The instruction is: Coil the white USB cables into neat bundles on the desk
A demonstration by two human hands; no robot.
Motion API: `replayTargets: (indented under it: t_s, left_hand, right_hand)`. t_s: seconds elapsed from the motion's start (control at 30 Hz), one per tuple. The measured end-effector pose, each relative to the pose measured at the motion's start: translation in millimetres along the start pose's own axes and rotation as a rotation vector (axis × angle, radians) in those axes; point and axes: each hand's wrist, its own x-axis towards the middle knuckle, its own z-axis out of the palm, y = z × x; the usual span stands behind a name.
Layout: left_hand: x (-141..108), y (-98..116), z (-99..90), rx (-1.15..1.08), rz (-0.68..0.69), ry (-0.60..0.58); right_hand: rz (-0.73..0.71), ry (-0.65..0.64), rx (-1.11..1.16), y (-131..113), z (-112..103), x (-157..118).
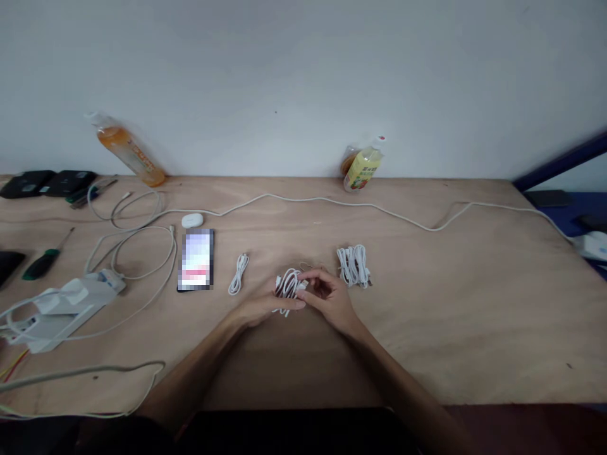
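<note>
You hold a tangled, looped white cable [287,280] above the near middle of a pale brown wooden tabletop [474,316]. Your left hand [262,306] grips the loops from the left, its thumb lying across their near side. Your right hand [333,301] closes on the right edge of the same loops, thumb and forefinger pinching a small white end piece [302,286]; the fingers behind are partly hidden. To the left of your hands lies a single slim white cable coil [238,274], apart from them; to the right, just beyond your right hand, a row of folded white cable bundles [353,265] lies side by side. Farther left you have a dark-edged smartphone [196,260] with its screen blurred, and at its far end a rounded white case [192,220]. A long off-white cord [303,200] runs across the far part of the tabletop. By the wall [265,76] stand a clear bottle of orange liquid [130,153], far left, and a yellow-labelled bottle [364,169], right of centre. A green-and-black-handled screwdriver [45,262] lies at left.
</note>
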Motion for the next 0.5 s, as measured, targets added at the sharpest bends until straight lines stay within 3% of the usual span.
replayTargets:
  t_s: [0.2, 0.5]
  left_hand:
    - [0, -4, -3.8, 0.045, -0.036, -0.054]
    - [-11, 11, 2.8, 0.089, -0.165, -0.073]
  right_hand:
    - [-0.012, -0.001, -0.061, 2, 0, -2]
    - [-0.226, 0.065, -0.236, -5, 0, -6]
